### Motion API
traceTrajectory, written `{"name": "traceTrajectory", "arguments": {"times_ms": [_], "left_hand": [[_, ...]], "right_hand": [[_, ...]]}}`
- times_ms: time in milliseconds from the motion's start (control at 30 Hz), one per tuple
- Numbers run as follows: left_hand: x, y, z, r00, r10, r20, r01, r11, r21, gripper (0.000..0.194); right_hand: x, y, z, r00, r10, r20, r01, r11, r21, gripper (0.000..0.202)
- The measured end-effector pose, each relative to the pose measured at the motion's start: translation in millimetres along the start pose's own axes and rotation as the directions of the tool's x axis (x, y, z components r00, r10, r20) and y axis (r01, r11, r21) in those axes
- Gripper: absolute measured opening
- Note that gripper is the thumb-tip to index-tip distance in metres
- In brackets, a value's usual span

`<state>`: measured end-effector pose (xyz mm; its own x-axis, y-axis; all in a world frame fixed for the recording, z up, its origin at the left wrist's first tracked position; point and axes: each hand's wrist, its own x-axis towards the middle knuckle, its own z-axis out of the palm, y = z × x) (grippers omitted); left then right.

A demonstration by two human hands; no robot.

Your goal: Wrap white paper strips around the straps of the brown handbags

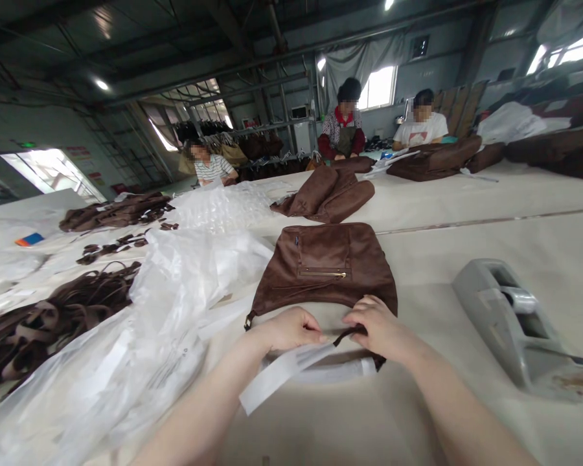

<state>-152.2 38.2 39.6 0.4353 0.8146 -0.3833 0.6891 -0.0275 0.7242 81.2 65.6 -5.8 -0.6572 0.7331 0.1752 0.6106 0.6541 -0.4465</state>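
A brown bag (325, 259) with a gold zipper lies flat on the pale table, its strap side toward me. Just below its lower edge, my left hand (296, 329) pinches a translucent white strip (286, 375) that hangs down to the left. My right hand (376, 327) is closed on a dark brown strap (350, 332), whose free part points toward my left fingertips. Another whitish wrapped length (342, 371) curves beneath both hands, reaching the bag's lower right corner.
A grey tape dispenser (505, 323) stands at the right. Plastic bags (160, 310) and a pile of brown straps (63, 317) cover the left. More brown bags (328, 194) lie beyond, where several people are at work.
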Motion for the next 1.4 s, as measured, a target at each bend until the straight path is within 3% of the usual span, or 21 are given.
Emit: {"name": "traceTrajectory", "arguments": {"times_ms": [67,200,400,667,800,933,1033,1133,1233,1400], "left_hand": [[4,-2,-1.2,0.998,-0.053,-0.017,0.054,0.997,0.053,0.042],[14,-4,2.1,0.995,-0.086,0.053,0.082,0.994,0.07,0.044],[26,-2,12.6,0.998,-0.055,0.028,0.054,0.997,0.061,0.045],[44,4,19.6,0.991,0.114,-0.065,-0.104,0.984,0.146,0.035],[52,8,23.0,0.988,0.146,-0.044,-0.138,0.978,0.154,0.034],[52,16,26.3,0.997,0.067,-0.046,-0.06,0.988,0.142,0.038],[53,21,28.2,0.998,0.036,-0.057,-0.029,0.992,0.125,0.037],[58,20,30.4,0.997,0.042,-0.062,-0.035,0.993,0.115,0.035],[66,15,33.3,0.996,0.044,-0.081,-0.037,0.996,0.078,0.036],[76,15,38.4,0.996,0.054,-0.074,-0.056,0.998,-0.02,0.043]], "right_hand": [[1,-2,0,1.0,0.003,0.002,-0.002,1.0,-0.029,0.021],[-1,-2,1,1.0,0.02,0.005,-0.02,0.998,-0.059,0.015],[-5,3,3,0.998,0.033,-0.045,-0.037,0.994,-0.105,0.03],[-1,7,0,0.997,0.06,-0.039,-0.06,0.998,-0.002,0.022],[-4,8,-3,0.998,0.064,-0.001,-0.064,0.998,0.011,0.023],[-16,13,-22,0.985,0.088,-0.149,-0.089,0.996,-0.006,0.041],[-26,23,-35,0.947,0.216,-0.238,-0.235,0.97,-0.054,0.042],[-30,31,-39,0.921,0.347,-0.177,-0.364,0.929,-0.074,0.031],[-29,30,-39,0.925,0.373,-0.078,-0.376,0.926,-0.029,0.026],[-28,22,-39,0.91,0.408,-0.074,-0.411,0.911,-0.024,0.019]]}}
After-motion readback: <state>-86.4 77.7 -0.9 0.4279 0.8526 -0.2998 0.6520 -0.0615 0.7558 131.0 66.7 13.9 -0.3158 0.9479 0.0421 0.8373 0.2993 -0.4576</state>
